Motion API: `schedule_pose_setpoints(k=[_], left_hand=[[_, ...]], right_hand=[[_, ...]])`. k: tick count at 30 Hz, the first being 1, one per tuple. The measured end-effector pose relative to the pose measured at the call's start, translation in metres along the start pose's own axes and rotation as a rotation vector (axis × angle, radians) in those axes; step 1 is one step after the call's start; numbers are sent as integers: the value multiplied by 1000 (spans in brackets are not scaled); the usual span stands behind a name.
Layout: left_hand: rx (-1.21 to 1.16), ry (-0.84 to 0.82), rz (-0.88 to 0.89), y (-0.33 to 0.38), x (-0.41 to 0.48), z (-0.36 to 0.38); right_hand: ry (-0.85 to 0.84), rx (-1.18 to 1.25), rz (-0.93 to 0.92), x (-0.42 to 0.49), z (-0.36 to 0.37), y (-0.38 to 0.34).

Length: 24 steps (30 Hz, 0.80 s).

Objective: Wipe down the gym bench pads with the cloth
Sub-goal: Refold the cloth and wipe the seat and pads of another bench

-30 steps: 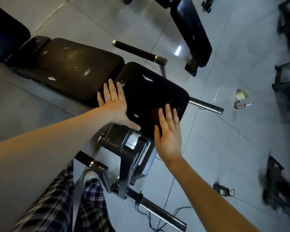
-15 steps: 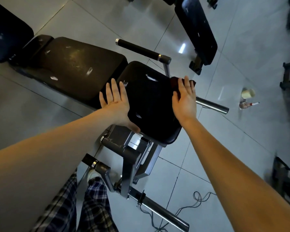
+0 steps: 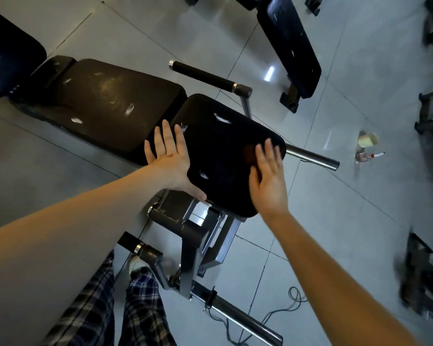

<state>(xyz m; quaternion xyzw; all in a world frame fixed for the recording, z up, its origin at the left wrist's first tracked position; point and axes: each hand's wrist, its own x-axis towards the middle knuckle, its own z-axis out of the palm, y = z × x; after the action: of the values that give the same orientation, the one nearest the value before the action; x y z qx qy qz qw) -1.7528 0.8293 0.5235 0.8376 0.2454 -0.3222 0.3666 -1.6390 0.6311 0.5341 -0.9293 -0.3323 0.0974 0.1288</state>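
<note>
A black seat pad sits in the middle of the head view, with a longer dark back pad to its left. My left hand lies flat with straight fingers on the seat pad's left edge. On the pad's right side, my right hand presses flat with straight fingers on a dark reddish cloth. Only a small part of the cloth shows beside the fingers.
The bench's grey metal frame and roller bars stand around the seat. A second black bench lies at the top right. A cup and a small bottle sit on the tiled floor. Cables trail below.
My right hand with the cloth has slid back from the pad's far right corner toward me. My left hand has stayed on the left edge.
</note>
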Motion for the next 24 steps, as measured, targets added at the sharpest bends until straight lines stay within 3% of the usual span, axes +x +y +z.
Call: schedule_pose_setpoints(k=[7, 16, 20, 24], left_hand=[[9, 13, 1, 2, -2, -2], [42, 31, -33, 3, 2, 1], [31, 23, -18, 2, 3, 1], [6, 23, -9, 1, 2, 1]], right_hand=[[96, -39, 201, 60, -4, 3], [-13, -94, -63, -77, 25, -35], [-62, -107, -134, -55, 17, -27], [-14, -121, 14, 22, 7, -20]])
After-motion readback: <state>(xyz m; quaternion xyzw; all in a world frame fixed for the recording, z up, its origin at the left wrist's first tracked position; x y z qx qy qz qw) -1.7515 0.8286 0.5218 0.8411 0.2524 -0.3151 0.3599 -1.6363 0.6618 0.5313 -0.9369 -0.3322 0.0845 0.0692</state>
